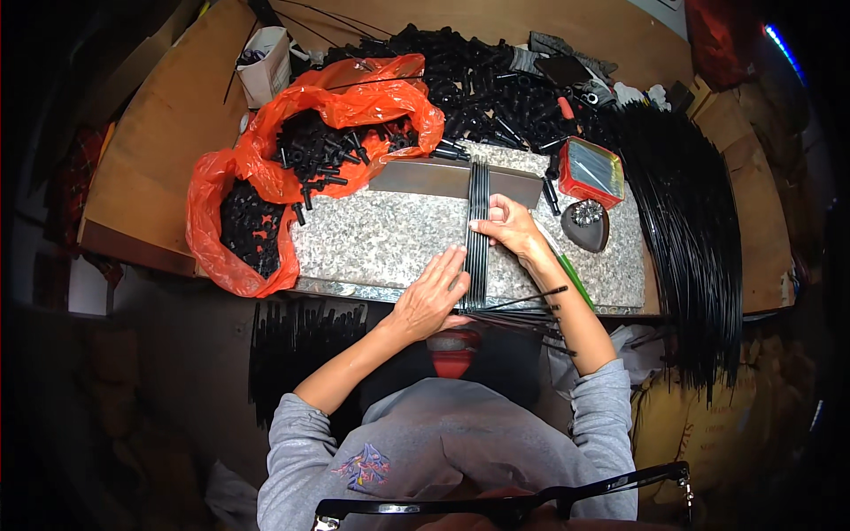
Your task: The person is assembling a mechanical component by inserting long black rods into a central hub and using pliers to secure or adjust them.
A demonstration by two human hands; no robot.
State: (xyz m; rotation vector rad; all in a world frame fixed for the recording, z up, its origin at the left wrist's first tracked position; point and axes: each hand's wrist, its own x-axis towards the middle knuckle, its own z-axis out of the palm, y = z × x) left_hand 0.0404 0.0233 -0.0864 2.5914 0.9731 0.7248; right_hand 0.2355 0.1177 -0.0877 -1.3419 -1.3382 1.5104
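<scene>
A row of slim black rods [477,270] lies side by side between the two hands on the speckled stone tabletop [381,237], running away from the person. The right hand [502,224] is nearly closed at the row's right side, its thumb laid over the rods and its other fingers curled in, pinching them. The left hand [432,294] is stretched out at the row's left side, fingers mostly straight and close together, the tips at the rods; whether it grips any of them cannot be told. Beyond both hands, the rods' far part crosses a flat dark metal bar [412,178]. Under the right forearm, thicker-ended rods [521,311] fan out past the near edge. Left of and beyond the left hand sit open orange bags [205,199] of small black parts, with a heap of black pieces [460,84] farther off. Just beyond and right of the right hand are a red-rimmed box [584,190] and a dark holder [584,242] topped by a round metallic cluster. Farther right hangs a thick sheaf of long black rods [686,239].
</scene>
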